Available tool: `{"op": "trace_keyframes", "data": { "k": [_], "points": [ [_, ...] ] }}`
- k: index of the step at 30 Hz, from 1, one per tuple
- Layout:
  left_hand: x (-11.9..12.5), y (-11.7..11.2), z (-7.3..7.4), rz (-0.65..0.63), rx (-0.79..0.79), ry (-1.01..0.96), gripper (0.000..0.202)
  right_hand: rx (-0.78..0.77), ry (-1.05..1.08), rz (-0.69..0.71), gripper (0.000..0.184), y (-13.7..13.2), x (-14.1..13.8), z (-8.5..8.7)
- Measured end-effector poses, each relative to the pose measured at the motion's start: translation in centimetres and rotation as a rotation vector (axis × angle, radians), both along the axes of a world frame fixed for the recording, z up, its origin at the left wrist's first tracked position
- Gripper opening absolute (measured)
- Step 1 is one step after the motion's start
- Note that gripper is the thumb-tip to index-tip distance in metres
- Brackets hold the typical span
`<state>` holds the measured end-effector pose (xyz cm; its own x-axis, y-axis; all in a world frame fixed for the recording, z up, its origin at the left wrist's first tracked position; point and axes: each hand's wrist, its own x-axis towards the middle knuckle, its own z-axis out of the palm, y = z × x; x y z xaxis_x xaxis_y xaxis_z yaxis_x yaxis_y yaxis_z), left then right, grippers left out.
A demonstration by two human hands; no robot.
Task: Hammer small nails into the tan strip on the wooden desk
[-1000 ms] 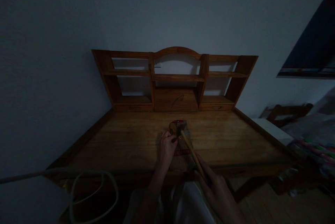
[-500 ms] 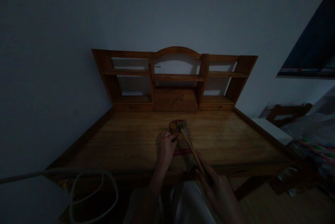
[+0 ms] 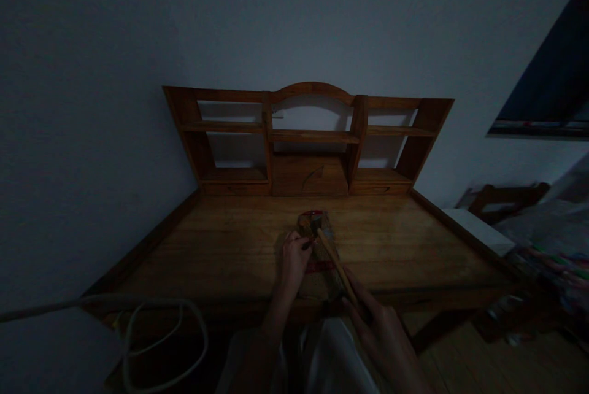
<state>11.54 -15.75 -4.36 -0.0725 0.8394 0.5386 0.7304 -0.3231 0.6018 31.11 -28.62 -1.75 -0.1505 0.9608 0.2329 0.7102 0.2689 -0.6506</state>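
A brown woven piece with red bands (image 3: 321,280) lies on the wooden desk (image 3: 230,247) near its front edge. My left hand (image 3: 293,260) rests on the piece's left side, fingers curled and pinching at its top. My right hand (image 3: 384,336) is closed round a thin wooden stick (image 3: 335,264). The stick slants up and to the left across the piece, its far end close to my left fingertips. The room is dim, so fine detail of the piece is hard to make out.
A wooden hutch with open shelves (image 3: 309,136) stands at the desk's back against the wall. A pale cord (image 3: 151,326) loops at the lower left. A chair (image 3: 506,197) and colourful clutter (image 3: 556,259) sit at the right.
Almost nothing differs. My hands and the stick stay in place on the woven piece, with only a slight shift of the view.
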Motion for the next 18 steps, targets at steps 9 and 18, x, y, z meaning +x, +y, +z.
{"op": "trace_keyframes", "data": {
  "k": [9, 18],
  "points": [
    [-0.03, 0.32, -0.31, 0.015, 0.003, 0.042, 0.02, -0.014, 0.063, 0.007, 0.05, -0.11, -0.05, 0.55],
    [-0.08, 0.57, -0.68, 0.04, -0.02, 0.051, 0.022, 0.035, 0.108, -0.009, 0.049, -0.52, -0.31, 0.76]
  ]
}}
